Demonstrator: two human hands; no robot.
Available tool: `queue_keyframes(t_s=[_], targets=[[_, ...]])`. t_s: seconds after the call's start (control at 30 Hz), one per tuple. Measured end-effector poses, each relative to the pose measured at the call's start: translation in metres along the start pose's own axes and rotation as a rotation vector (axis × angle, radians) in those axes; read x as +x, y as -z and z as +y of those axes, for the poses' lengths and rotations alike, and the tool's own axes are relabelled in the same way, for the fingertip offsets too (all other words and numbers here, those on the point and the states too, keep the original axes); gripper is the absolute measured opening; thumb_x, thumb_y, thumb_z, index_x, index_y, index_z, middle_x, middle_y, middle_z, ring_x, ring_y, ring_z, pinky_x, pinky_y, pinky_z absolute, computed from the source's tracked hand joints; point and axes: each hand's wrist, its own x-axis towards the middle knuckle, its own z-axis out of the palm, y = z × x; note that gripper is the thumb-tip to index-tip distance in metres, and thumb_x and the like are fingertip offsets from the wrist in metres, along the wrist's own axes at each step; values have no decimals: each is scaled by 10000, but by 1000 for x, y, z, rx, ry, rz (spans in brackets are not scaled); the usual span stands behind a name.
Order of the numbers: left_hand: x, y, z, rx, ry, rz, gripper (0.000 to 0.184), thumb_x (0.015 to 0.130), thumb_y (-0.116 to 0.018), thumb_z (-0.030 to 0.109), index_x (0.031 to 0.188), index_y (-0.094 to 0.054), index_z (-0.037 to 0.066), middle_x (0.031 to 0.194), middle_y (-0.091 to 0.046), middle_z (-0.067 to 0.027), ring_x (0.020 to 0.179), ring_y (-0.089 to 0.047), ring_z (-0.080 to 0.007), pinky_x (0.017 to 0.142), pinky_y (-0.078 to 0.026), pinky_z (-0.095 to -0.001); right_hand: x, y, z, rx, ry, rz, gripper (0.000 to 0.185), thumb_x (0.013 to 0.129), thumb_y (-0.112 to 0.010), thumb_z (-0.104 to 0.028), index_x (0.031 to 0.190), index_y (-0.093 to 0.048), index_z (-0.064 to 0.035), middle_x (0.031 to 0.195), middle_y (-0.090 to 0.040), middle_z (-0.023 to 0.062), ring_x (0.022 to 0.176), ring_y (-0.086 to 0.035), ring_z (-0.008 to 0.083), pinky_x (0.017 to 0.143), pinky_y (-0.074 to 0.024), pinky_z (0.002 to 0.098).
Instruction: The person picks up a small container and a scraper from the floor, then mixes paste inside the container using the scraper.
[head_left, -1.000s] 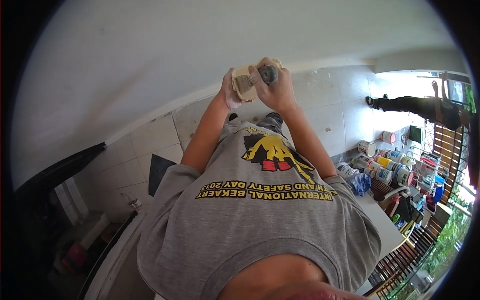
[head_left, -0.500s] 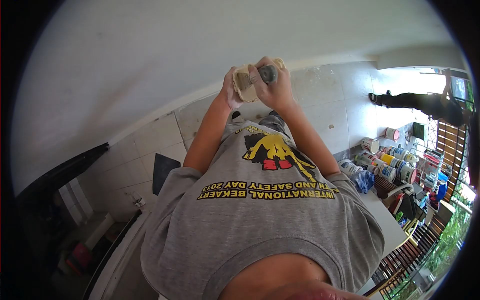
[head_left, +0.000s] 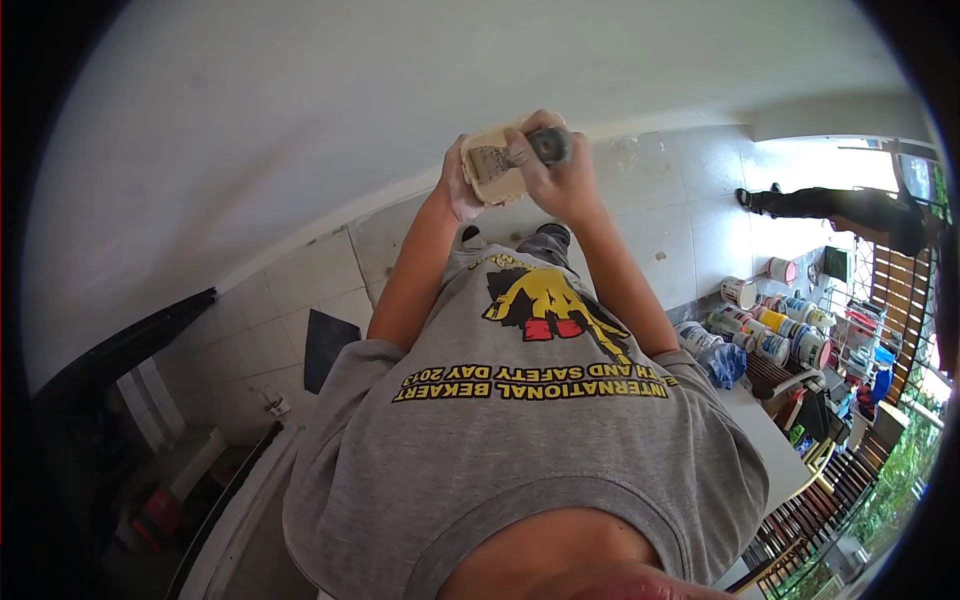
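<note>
My left hand (head_left: 458, 188), smeared with white, is closed around the near left side of a cream-coloured tub (head_left: 505, 190) in front of me. Pale paste coats the inside of the tub. My right hand (head_left: 568, 185) grips a putty knife (head_left: 549, 146) by its dark grey handle, the handle's end pointing up toward me. The knife's blade, streaked with paste, reaches left over the tub's opening, at its left side. Whether the blade touches the tub cannot be made out. My right fingers hide part of the far rim.
A pale wall (head_left: 330, 110) rises close ahead. Large tiles cover the floor (head_left: 640, 210). Several paint cans (head_left: 770, 335) stand at the right, beside a blue plastic bag (head_left: 722, 362). Another person's dark-trousered leg (head_left: 840, 205) is at the far right. A dark flat sheet (head_left: 328, 350) lies at left.
My right hand has shifted slightly right with the putty knife, whose handle now tips more to the right. More of the blade and of the tub's inside shows. My left hand has barely moved.
</note>
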Motion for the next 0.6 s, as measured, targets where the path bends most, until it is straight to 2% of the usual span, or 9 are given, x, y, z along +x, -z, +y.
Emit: queue_keyframes(t_s=[0.1,0.23,0.3,0.43,0.5,0.53,0.6], targets=[[0,2,-3,8,-4,10,501,979,-343,560,1156,-646,202,1033,-667,-28,857,-673,-215,584,-545,-377,5,2,1,-49,-98,-49,213,966,-670,-154,826,-610,-5,596,-565,21,562,-487,66,528,-426,272],[-9,-22,3,-29,2,98,516,976,-345,572,1168,-640,194,1062,-664,-41,906,-668,-216,621,-555,-388,6,5,-9,3,-82,21,209,958,-679,-154,826,-617,-4,597,-571,19,569,-502,64,538,-434,267],[-5,-15,4,-26,8,89,516,980,-337,562,1174,-636,189,1059,-666,-45,891,-671,-221,607,-550,-386,10,1,-1,-99,-7,6,203,956,-677,-150,828,-620,-3,601,-582,22,575,-513,65,544,-439,267],[-3,-14,8,18,-23,-42,518,991,-324,550,1173,-632,175,1044,-668,-50,846,-673,-229,556,-525,-380,14,10,-9,-18,-83,2,195,956,-667,-141,832,-622,2,619,-613,34,595,-532,62,562,-455,269],[-4,-23,8,-35,-20,64,519,994,-328,553,1165,-630,168,1031,-666,-52,829,-675,-237,532,-520,-386,7,10,-13,26,-74,28,195,957,-665,-141,833,-623,3,628,-627,36,607,-542,63,573,-462,270],[-4,-27,8,-58,-14,116,519,996,-330,555,1160,-629,164,1024,-665,-52,821,-677,-241,520,-517,-390,7,8,-11,-8,-76,13,204,953,-670,-155,830,-623,1,638,-634,75,601,-575,128,578,-473,297],[2,-15,5,62,12,71,615,980,-260,576,1305,-588,170,1196,-644,-86,1045,-646,-270,745,-545,-439,10,4,-3,-78,-79,-3,225,947,-680,-184,825,-622,-4,659,-650,155,589,-643,258,588,-493,352]])
